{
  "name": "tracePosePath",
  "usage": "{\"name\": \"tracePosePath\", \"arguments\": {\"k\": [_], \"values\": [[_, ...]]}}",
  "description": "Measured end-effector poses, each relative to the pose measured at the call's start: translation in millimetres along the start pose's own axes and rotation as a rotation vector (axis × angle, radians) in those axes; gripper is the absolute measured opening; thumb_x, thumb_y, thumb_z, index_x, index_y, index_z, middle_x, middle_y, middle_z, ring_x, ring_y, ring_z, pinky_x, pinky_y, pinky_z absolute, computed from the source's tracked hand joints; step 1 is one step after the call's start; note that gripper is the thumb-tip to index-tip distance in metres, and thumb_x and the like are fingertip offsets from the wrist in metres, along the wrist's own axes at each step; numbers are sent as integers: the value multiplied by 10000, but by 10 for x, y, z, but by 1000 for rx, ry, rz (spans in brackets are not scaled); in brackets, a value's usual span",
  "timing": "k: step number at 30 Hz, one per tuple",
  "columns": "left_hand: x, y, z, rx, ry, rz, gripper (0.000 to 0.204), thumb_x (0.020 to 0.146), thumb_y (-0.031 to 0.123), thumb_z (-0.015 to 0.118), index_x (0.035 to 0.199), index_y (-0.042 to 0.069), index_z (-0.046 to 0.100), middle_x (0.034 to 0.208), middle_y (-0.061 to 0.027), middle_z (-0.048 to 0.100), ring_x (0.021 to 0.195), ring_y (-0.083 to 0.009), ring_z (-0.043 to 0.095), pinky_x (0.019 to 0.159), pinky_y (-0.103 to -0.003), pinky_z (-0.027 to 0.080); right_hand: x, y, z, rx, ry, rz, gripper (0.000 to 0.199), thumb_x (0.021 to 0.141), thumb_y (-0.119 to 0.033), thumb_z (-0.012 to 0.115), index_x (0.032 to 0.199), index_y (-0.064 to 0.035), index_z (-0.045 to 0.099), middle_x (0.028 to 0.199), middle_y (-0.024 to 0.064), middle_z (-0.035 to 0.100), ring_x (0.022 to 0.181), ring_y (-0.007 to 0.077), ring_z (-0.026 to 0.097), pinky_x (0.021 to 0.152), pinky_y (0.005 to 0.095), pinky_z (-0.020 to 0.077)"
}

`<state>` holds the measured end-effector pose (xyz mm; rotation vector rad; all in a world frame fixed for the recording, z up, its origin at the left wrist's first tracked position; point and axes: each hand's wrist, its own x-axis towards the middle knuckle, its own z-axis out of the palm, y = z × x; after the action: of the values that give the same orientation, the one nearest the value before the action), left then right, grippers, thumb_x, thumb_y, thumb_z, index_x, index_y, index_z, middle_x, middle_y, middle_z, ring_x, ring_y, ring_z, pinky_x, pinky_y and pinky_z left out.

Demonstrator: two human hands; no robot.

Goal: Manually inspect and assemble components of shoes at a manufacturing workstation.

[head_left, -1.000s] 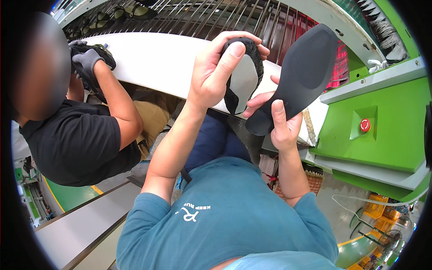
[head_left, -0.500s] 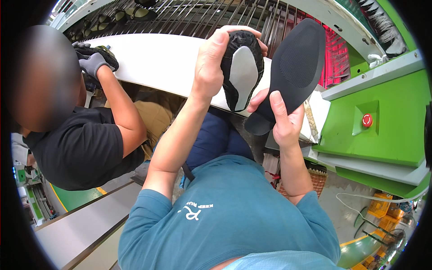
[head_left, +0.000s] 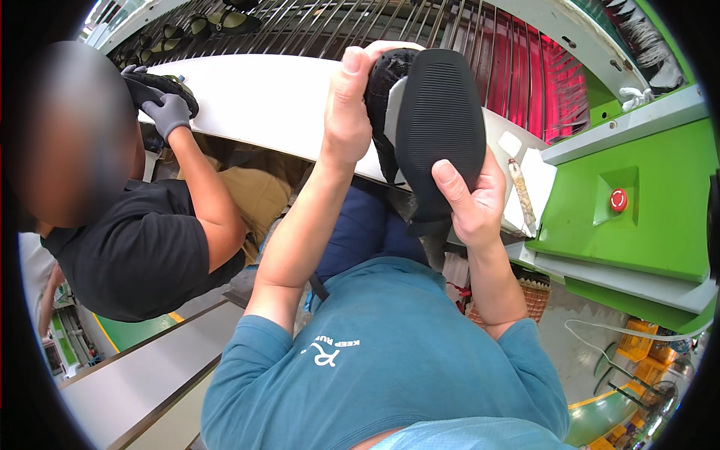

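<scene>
My left hand (head_left: 348,105) is wrapped round a black shoe upper (head_left: 380,112), its underside turned toward me. A strip of the pale grey pad on that underside shows; the rest is hidden. In front of it, my right hand (head_left: 476,196) grips a black shoe sole (head_left: 442,112) near its narrow end, thumb on the finely ribbed face. The sole overlaps the upper's right side; whether the two touch, I cannot tell.
A white worktop (head_left: 255,97) runs behind my hands, with a metal rod rack (head_left: 337,30) beyond it. To the right stands a green machine (head_left: 585,225) with a red button (head_left: 618,200). On the left, a co-worker's gloved hand (head_left: 171,116) holds a dark shoe part.
My right hand has brought the sole leftward, over the upper, and its ribbed face now shows. The left hand has hardly moved. At left, the co-worker's gloved hand has shifted slightly.
</scene>
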<state>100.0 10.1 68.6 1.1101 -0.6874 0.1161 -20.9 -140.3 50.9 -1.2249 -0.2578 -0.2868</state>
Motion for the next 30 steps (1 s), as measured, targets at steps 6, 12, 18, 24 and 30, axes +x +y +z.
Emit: {"name": "tracePosePath", "arguments": {"k": [6, 12, 18, 24, 30], "values": [[0, -25, -8, -115, -63, -42, 1033, 1040, 787, 152, 1243, -90, 659, 1055, -272, 743, 982, -352, 740, 906, -442, 602, 27, 52, 97, 27, -35, 71, 334, 1073, -191, 682, 1308, 45, 660, 1067, 38, 720, 948, 81, 649, 862, 250, 537], [-12, -15, 13, -148, -33, -35, 1056, 1023, 815, 161, 1225, -89, 669, 1032, -277, 739, 964, -365, 741, 879, -451, 610, 34, 66, 111, -23, -44, 56, 318, 1074, -214, 681, 1261, 43, 680, 1024, 32, 721, 915, 80, 650, 830, 247, 542], [-5, -32, -2, -157, -35, -27, 1058, 1024, 813, 160, 1225, -90, 671, 1045, -278, 738, 968, -372, 740, 876, -453, 610, 42, 88, 91, -53, -51, 76, 326, 1072, -223, 685, 1264, 41, 682, 1033, 37, 727, 923, 86, 660, 833, 252, 550], [-4, -57, -29, -193, -36, -33, 1082, 1013, 832, 161, 1246, -94, 669, 1059, -283, 738, 979, -382, 739, 883, -457, 610, 55, 111, 117, -7, -46, 76, 337, 1074, -225, 686, 1284, 39, 677, 1081, 52, 738, 952, 90, 673, 851, 253, 556], [-12, -38, -47, -163, -44, -38, 1101, 1005, 846, 162, 1250, -101, 666, 1075, -289, 737, 984, -379, 743, 892, -455, 615, 60, 113, 108, -16, -51, 77, 346, 1071, -227, 691, 1289, 41, 673, 1096, 58, 741, 963, 92, 678, 862, 255, 558]]}}
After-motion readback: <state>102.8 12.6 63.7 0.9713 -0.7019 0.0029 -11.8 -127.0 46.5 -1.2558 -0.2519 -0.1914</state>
